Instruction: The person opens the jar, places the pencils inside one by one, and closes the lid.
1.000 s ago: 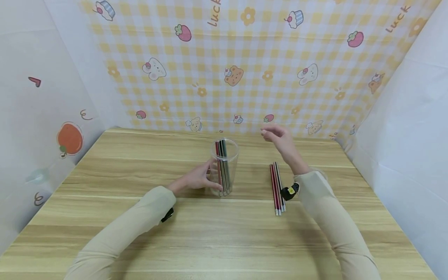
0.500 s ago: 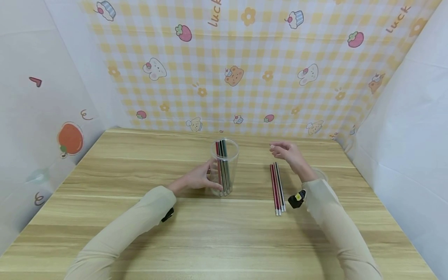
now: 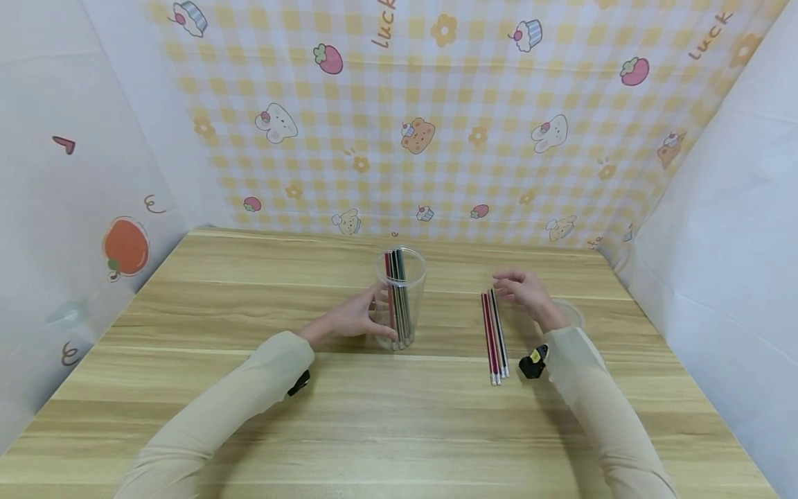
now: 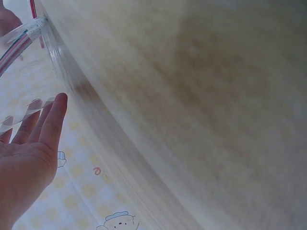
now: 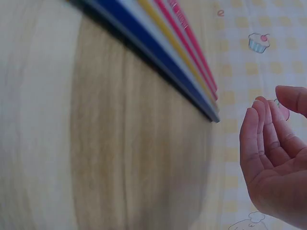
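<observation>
My left hand holds a tall clear plastic cup upright on the table, thumb in front and fingers behind it. Several pencils with dark, red and green bodies lean inside the cup; in the left wrist view their silvery ends show through the plastic. To the right, several pencils lie side by side on the wood, white eraser ends towards me. Just over their far ends is my right hand. In the right wrist view its fingers bend loosely with nothing between them, apart from the pencils.
A clear round rim shows on the table behind my right wrist. Yellow checked cloth hangs at the table's back edge, and white cloth covers both sides.
My right hand has moved right and down, from above the back of the table to the far ends of the loose pencils. The left hand and cup stay put.
</observation>
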The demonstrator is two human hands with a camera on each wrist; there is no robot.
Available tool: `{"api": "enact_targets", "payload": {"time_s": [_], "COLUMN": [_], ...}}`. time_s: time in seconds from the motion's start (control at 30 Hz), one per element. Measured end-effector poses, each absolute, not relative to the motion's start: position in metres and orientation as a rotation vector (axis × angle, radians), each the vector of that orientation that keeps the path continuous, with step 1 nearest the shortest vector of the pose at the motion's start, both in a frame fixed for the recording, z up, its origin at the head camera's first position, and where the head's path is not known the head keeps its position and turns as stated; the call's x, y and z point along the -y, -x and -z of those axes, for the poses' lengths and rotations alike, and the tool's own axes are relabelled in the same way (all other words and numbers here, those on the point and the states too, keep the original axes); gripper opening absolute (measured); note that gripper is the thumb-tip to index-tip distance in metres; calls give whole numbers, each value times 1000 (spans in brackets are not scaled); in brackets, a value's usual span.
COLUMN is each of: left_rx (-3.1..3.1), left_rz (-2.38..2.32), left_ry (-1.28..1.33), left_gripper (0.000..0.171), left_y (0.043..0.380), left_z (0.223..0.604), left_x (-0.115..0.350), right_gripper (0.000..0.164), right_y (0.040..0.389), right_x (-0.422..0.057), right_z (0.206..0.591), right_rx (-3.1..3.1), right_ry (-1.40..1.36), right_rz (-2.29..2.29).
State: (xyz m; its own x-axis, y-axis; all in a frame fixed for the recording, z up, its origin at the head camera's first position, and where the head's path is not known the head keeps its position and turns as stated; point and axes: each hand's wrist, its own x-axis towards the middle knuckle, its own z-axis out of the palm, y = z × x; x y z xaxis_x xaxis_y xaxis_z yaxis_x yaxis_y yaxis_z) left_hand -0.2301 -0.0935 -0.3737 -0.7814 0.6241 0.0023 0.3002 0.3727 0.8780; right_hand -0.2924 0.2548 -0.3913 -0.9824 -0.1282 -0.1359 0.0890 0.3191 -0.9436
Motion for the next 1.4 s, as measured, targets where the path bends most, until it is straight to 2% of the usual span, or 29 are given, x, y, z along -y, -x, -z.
{"api": "enact_targets", "payload": {"time_s": [0.7, 1.4], "left_rx": [-2332, -2337], "left_rz": [-1351, -1357], "left_ry": [-839, -833], "left_gripper": [95, 92], "left_y": [229, 228], "left_z": [373, 371], "left_x": [93, 93], "right_gripper": [33, 30], "right_y": [297, 299], "right_x": [-260, -254], "right_z": [408, 400], "right_rx": [-2491, -2725], "right_ry": [-45, -37], "right_rz": [1466, 1093]}}
